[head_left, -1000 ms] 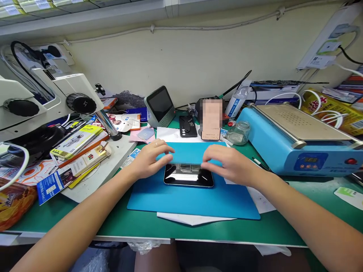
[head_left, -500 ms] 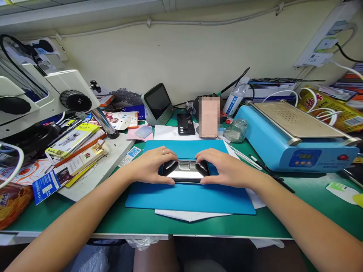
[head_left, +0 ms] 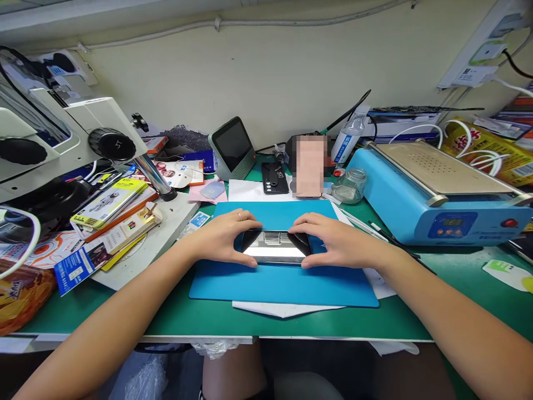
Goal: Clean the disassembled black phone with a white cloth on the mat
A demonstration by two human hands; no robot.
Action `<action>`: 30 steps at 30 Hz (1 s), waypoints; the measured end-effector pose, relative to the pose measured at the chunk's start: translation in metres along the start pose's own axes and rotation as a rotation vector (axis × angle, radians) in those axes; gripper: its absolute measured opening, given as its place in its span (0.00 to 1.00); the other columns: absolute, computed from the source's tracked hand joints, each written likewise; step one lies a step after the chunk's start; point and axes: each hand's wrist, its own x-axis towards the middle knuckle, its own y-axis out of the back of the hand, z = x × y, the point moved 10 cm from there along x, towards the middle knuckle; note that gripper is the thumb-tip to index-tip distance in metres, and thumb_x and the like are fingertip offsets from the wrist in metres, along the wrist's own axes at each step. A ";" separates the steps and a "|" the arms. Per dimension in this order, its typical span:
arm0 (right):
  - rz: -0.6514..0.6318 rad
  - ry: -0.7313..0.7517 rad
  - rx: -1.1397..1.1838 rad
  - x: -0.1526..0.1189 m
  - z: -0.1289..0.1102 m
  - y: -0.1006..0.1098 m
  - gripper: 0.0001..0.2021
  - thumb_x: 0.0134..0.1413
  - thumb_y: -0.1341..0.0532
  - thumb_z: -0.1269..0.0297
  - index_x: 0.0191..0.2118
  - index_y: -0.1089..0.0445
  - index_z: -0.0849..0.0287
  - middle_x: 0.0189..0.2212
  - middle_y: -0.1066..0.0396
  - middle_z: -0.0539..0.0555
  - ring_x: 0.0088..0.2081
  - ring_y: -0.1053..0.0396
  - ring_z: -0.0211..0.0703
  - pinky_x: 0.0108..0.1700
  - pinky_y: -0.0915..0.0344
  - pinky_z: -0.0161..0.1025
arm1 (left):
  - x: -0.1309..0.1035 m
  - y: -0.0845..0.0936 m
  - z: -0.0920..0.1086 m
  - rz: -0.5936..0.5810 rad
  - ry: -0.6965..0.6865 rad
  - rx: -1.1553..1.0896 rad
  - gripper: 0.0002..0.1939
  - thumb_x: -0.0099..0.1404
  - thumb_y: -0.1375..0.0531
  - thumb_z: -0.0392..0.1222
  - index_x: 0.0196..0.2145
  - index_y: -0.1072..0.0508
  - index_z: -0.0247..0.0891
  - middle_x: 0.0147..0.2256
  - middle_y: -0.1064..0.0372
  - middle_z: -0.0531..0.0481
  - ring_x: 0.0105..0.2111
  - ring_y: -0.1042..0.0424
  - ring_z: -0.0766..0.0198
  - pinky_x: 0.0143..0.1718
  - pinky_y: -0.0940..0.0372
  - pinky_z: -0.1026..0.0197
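Observation:
A smartphone (head_left: 275, 253) with a dark, glossy screen lies sideways over the blue mat (head_left: 283, 286), mirroring a bright white patch. My left hand (head_left: 227, 239), with a ring on one finger, grips its left end, thumb along the near edge and fingers at the far edge. At the other end, my right hand (head_left: 333, 243) holds it the same way. Whether the phone touches the mat, I cannot tell. The hands cover both of its ends.
To the right stands a blue machine (head_left: 400, 205) with a perforated metal plate; a glass jar (head_left: 350, 186) is beside it. Behind the mat lie a black phone (head_left: 275, 178) and a smart display (head_left: 231, 147). A microscope stand (head_left: 104, 133) and boxes occupy the left.
The view has shifted slightly, so the bench appears a little higher and further right. Both hands keep their hold on the smartphone, with small shifts of the fingers at its right end.

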 end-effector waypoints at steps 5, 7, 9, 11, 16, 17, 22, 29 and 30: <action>-0.053 -0.069 0.032 -0.001 0.006 -0.002 0.42 0.46 0.32 0.36 0.64 0.34 0.51 0.60 0.37 0.59 0.59 0.38 0.61 0.59 0.37 0.53 | -0.001 0.000 -0.004 -0.022 0.023 0.011 0.37 0.57 0.33 0.66 0.57 0.28 0.40 0.49 0.31 0.42 0.49 0.30 0.50 0.50 0.34 0.52; -0.066 -0.076 0.040 -0.001 0.008 -0.003 0.42 0.46 0.32 0.36 0.64 0.34 0.50 0.61 0.38 0.58 0.60 0.38 0.61 0.59 0.37 0.53 | -0.001 0.001 -0.003 -0.024 0.027 0.024 0.37 0.58 0.34 0.67 0.57 0.28 0.41 0.49 0.31 0.43 0.48 0.30 0.50 0.48 0.34 0.52; -0.069 -0.077 0.041 -0.001 0.009 -0.004 0.40 0.48 0.33 0.36 0.64 0.33 0.51 0.61 0.38 0.58 0.59 0.38 0.60 0.59 0.36 0.53 | -0.001 0.000 -0.003 -0.029 0.033 0.034 0.36 0.58 0.34 0.66 0.57 0.28 0.41 0.48 0.30 0.43 0.48 0.30 0.51 0.47 0.34 0.53; -0.066 -0.075 0.040 0.000 0.011 -0.004 0.39 0.49 0.33 0.36 0.63 0.33 0.51 0.61 0.38 0.59 0.59 0.38 0.60 0.58 0.36 0.52 | 0.000 0.000 -0.003 -0.029 0.036 0.036 0.36 0.58 0.34 0.66 0.56 0.28 0.40 0.48 0.30 0.44 0.47 0.30 0.51 0.47 0.34 0.53; -0.072 -0.065 0.054 -0.001 0.010 -0.004 0.39 0.49 0.33 0.37 0.63 0.33 0.51 0.61 0.39 0.59 0.60 0.38 0.60 0.58 0.36 0.52 | 0.001 -0.001 -0.003 -0.028 0.036 0.029 0.35 0.59 0.34 0.66 0.56 0.28 0.41 0.48 0.30 0.44 0.47 0.29 0.51 0.47 0.33 0.53; -0.073 -0.066 0.055 -0.001 0.010 -0.003 0.39 0.49 0.33 0.38 0.63 0.33 0.51 0.61 0.39 0.59 0.60 0.38 0.60 0.58 0.36 0.53 | 0.001 -0.001 -0.003 -0.026 0.037 0.026 0.35 0.59 0.34 0.65 0.56 0.28 0.41 0.48 0.30 0.44 0.47 0.29 0.51 0.47 0.33 0.53; -0.065 -0.064 0.062 -0.002 0.007 -0.002 0.37 0.50 0.33 0.39 0.63 0.33 0.50 0.60 0.38 0.59 0.59 0.37 0.59 0.59 0.36 0.54 | 0.001 0.000 0.000 0.000 0.017 0.014 0.34 0.59 0.34 0.65 0.55 0.27 0.42 0.47 0.30 0.45 0.47 0.29 0.51 0.47 0.33 0.53; -0.082 -0.071 0.040 0.000 0.009 -0.004 0.39 0.51 0.35 0.36 0.65 0.36 0.49 0.62 0.40 0.58 0.60 0.40 0.59 0.59 0.37 0.53 | 0.000 -0.002 -0.004 0.007 0.024 -0.004 0.33 0.59 0.33 0.64 0.55 0.27 0.42 0.47 0.30 0.45 0.47 0.29 0.52 0.48 0.33 0.53; -0.081 -0.068 0.037 0.000 0.009 -0.005 0.40 0.51 0.35 0.36 0.65 0.36 0.49 0.62 0.40 0.58 0.60 0.40 0.59 0.60 0.38 0.53 | 0.001 -0.002 -0.004 0.007 0.026 -0.005 0.33 0.59 0.33 0.64 0.55 0.27 0.41 0.47 0.30 0.45 0.47 0.29 0.52 0.48 0.33 0.53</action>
